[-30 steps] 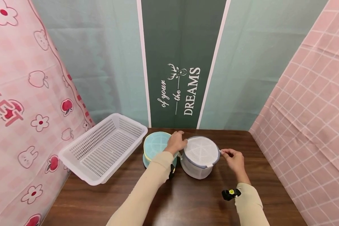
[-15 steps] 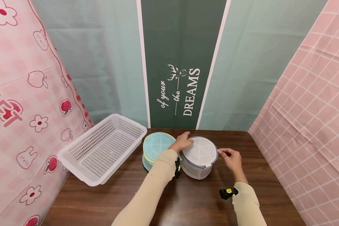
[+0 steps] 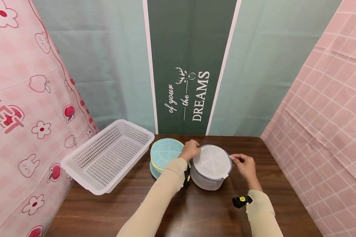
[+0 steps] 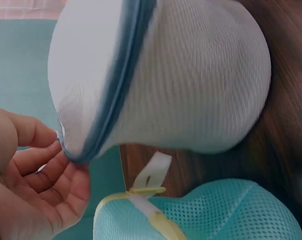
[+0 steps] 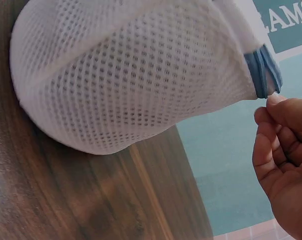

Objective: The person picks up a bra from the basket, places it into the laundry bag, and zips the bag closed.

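Note:
A white round mesh laundry bag with a blue-grey zip edge stands upright on the table. My left hand grips its rim on the left side; in the left wrist view the thumb and fingers pinch the blue trim. On the opposite side, my right hand pinches a small piece at the zip edge, mostly hidden by the fingertips in the right wrist view. Just left of the white bag sits a turquoise mesh laundry bag with yellow trim, partly covered by my left forearm. A white loop sticks out from its edge.
On the left lies a white perforated plastic basket with nothing seen inside. The brown wooden table ends at a green curtain behind. Pink patterned cloths hang at both sides.
My left hand has shifted right, from beside the turquoise bag onto the white bag's rim. The white bag's top has turned slightly, its front tab now farther right. My right hand keeps its pinch.

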A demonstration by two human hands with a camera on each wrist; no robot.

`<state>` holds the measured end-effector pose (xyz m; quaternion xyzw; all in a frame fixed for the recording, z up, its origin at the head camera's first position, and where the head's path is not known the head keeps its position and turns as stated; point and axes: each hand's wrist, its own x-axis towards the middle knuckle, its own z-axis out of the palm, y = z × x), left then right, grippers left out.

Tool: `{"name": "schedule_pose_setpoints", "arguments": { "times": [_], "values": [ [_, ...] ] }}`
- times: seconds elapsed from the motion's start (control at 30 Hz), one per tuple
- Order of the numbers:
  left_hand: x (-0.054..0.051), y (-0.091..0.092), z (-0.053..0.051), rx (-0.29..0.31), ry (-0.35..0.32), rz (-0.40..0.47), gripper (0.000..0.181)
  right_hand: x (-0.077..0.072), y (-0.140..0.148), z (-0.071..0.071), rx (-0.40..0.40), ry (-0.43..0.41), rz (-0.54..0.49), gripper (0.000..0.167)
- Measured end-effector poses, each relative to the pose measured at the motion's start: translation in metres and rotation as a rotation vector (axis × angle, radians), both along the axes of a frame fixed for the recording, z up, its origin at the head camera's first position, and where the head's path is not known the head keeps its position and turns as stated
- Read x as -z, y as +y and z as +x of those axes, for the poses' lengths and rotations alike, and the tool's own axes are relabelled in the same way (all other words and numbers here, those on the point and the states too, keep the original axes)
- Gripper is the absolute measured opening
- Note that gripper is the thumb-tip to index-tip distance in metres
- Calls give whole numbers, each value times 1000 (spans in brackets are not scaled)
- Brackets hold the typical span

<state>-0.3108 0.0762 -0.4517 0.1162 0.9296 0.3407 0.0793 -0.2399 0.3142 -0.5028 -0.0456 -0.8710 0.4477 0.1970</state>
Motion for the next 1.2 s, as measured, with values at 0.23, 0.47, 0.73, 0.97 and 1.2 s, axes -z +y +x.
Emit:
{"name": "schedule_pose_setpoints", "arguments": {
  "times": [0.23, 0.47, 0.73, 0.97, 1.2],
  "values": [
    [6, -5, 3, 3, -39, -19, 45, -6, -3, -1, 32, -26, 64, 13],
    [12, -5, 5, -36, 14, -31, 48, -6, -4, -3, 24, -30, 77, 12],
    [24, -7, 7, -130, 80, 87, 32, -5, -6, -4, 18, -43, 67, 13],
    [44, 2, 15, -336, 284, 290, 23, -3, -15, -4, -14, -22, 41, 12],
    [50, 10, 20, -523, 386, 400, 23, -2, -13, 0, -1, -24, 22, 11]
  ]
}}
